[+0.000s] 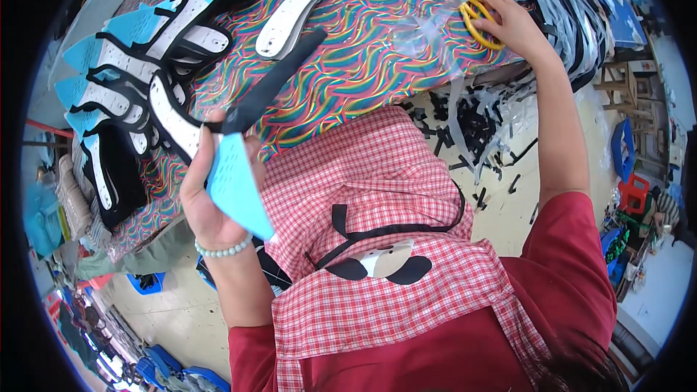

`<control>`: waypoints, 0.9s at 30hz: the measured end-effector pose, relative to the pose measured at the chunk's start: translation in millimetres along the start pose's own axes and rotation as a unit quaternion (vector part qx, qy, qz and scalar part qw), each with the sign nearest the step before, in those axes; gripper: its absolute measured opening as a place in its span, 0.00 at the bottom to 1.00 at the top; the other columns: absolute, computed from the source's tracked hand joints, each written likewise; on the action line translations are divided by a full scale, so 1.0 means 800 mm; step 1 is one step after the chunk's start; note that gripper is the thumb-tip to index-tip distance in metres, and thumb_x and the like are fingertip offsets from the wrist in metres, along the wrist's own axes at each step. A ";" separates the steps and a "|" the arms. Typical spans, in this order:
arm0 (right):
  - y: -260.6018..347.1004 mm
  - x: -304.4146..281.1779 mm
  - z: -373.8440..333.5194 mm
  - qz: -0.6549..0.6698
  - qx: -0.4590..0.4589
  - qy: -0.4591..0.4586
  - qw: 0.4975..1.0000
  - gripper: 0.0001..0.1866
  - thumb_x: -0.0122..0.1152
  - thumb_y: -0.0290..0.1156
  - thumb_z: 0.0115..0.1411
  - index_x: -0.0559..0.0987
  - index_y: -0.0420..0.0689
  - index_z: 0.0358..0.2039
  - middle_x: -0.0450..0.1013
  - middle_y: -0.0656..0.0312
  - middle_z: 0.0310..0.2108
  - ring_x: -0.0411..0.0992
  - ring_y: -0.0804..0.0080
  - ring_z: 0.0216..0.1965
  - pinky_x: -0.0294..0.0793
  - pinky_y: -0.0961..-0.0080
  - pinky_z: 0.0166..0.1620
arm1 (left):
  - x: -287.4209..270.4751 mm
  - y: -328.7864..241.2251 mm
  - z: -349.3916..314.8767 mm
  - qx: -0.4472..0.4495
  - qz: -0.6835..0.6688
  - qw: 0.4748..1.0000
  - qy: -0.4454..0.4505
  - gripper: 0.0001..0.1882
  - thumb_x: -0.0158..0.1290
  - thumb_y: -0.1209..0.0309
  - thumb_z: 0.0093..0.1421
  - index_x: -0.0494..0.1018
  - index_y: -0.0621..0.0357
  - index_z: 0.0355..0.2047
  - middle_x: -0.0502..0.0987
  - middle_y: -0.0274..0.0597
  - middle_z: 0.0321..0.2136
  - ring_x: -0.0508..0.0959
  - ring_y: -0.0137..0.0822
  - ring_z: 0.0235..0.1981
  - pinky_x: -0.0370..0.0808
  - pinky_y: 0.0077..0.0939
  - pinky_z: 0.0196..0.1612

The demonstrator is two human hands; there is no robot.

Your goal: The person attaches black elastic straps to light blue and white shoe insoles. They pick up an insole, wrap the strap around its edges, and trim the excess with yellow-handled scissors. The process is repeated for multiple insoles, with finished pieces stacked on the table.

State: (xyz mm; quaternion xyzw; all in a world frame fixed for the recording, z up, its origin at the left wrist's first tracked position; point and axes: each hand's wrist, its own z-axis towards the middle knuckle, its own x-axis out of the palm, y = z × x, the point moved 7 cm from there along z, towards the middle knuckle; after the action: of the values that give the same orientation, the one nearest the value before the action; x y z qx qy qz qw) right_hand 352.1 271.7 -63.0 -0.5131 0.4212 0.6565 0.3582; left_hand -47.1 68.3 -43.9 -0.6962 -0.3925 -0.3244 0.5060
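Observation:
My left hand (pixel 208 185) grips a shoe insole (pixel 234 174) with a light blue toe part, a white dotted section and black edging. From it a black strip (pixel 279 76) sticks up to the right. Some of its fingers are hidden behind the insole. At the table's far right, my right hand (pixel 510 25) has its fingers closed on the yellow handles of a pair of scissors (pixel 475 20), whose blades point to the far left. Clear plastic film (pixel 421 35) lies beside the scissors.
Several similar insoles (pixel 120 98) are heaped at the table's left. Plain white-and-blue insoles (pixel 294 11) lie at the far middle of the patterned tablecloth (pixel 356 51). Dark strips (pixel 573 22) hang over the right edge, and black scraps (pixel 475 123) litter the floor.

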 end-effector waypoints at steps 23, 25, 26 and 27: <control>0.314 0.022 -0.112 0.359 -0.141 0.070 0.920 0.45 0.77 0.42 0.39 0.67 0.46 0.58 0.72 0.59 0.37 0.72 0.67 0.35 0.71 0.73 0.39 | 0.005 0.034 0.018 -0.101 0.046 0.994 -0.002 0.19 0.44 0.65 0.66 0.66 0.67 0.52 0.78 0.47 0.36 0.80 0.33 0.33 0.78 0.22 0.34; 0.287 0.025 -0.107 0.344 -0.114 0.044 0.931 0.37 0.72 0.36 0.45 0.69 0.46 0.56 0.74 0.56 0.37 0.73 0.61 0.35 0.74 0.69 0.41 | -0.005 0.027 0.022 -0.078 0.100 0.992 0.004 0.20 0.45 0.64 0.66 0.67 0.67 0.51 0.78 0.45 0.36 0.80 0.32 0.34 0.77 0.23 0.36; 0.270 0.025 -0.106 0.336 -0.097 0.030 0.936 0.33 0.69 0.33 0.47 0.70 0.46 0.55 0.74 0.55 0.37 0.74 0.58 0.35 0.75 0.68 0.41 | -0.004 0.021 0.022 -0.054 0.152 0.987 0.004 0.19 0.45 0.63 0.66 0.68 0.67 0.50 0.78 0.45 0.36 0.80 0.32 0.34 0.77 0.24 0.37; 0.243 0.024 -0.093 0.304 -0.017 0.015 0.952 0.32 0.68 0.31 0.47 0.70 0.46 0.54 0.74 0.55 0.37 0.74 0.57 0.36 0.74 0.67 0.42 | 0.000 0.015 0.021 -0.030 0.204 0.979 0.003 0.19 0.46 0.63 0.65 0.69 0.67 0.49 0.78 0.44 0.36 0.80 0.31 0.35 0.77 0.24 0.38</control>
State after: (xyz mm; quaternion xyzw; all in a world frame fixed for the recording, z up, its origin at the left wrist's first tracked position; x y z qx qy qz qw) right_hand 200.3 128.5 -54.4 -0.3765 0.5513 0.7338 0.1264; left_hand -35.8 82.5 -54.0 -0.7753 -0.2310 -0.2280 0.5418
